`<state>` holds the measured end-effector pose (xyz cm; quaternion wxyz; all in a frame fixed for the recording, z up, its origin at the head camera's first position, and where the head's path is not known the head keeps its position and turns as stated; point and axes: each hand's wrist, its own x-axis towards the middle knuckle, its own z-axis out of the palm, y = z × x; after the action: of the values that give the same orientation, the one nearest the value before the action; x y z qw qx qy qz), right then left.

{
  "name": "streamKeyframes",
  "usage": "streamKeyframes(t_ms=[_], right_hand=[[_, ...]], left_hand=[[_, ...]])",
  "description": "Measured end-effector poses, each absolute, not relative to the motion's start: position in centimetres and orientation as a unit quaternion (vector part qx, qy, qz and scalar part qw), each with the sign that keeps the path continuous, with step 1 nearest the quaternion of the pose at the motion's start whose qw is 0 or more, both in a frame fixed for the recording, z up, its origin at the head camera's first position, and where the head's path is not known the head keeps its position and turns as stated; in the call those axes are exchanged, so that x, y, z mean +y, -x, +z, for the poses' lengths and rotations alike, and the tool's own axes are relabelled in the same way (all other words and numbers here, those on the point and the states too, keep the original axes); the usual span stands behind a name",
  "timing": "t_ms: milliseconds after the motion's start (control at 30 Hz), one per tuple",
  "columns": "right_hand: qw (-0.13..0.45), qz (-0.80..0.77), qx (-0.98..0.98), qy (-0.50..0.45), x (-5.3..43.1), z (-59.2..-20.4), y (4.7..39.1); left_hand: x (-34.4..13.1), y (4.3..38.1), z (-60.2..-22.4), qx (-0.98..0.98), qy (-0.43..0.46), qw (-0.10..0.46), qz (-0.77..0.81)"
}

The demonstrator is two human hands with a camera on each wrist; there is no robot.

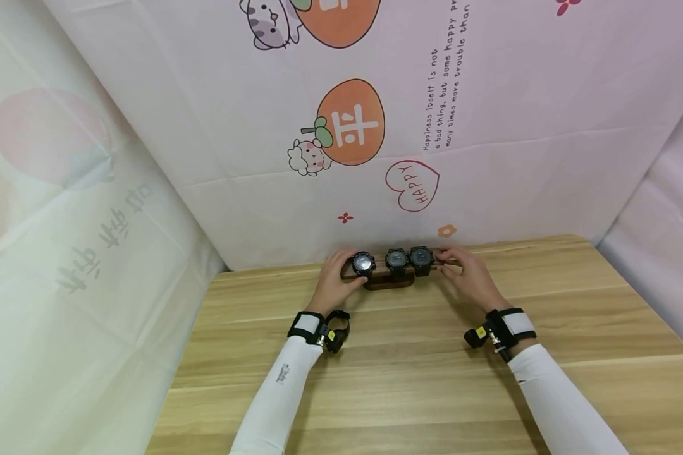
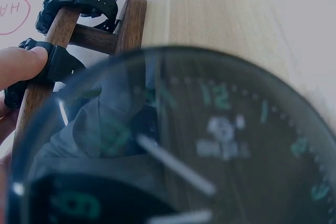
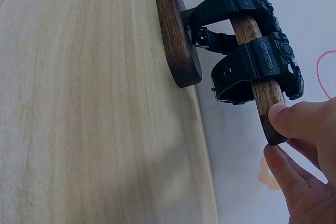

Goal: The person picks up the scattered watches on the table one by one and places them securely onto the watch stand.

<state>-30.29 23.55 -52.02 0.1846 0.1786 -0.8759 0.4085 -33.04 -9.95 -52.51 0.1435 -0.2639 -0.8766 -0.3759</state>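
Observation:
A dark wooden watch stand [image 1: 389,284] is at the table's back edge, its crossbar carrying three black wristwatches. My left hand [image 1: 336,279] grips the leftmost wristwatch [image 1: 364,263], thumb on its strap and fingers around the far side. At the bar's other end, my right hand [image 3: 307,153] pinches the wooden tip [image 3: 274,129] between thumb and fingers. Beside that hand hang the middle wristwatch [image 1: 397,260] and the right wristwatch [image 1: 422,258], close together. Very near the left wrist camera, another watch's face [image 2: 210,129] covers much of that view.
The wooden table [image 1: 410,379] ends at a white printed cloth [image 1: 250,126] just behind the stand. Another cloth [image 1: 62,253] hangs along the left side. A black strap loop [image 1: 341,317] sits beside my left wrist.

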Motion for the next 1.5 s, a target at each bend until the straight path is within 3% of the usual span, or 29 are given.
streamKeyframes(t_ms=[1500], right_hand=[[0.188,0.41,-0.875,-0.175,23.5,-52.2,30.2]], left_hand=[[-8.2,33.0,-52.2,-0.899,0.262,0.154,-0.315]])
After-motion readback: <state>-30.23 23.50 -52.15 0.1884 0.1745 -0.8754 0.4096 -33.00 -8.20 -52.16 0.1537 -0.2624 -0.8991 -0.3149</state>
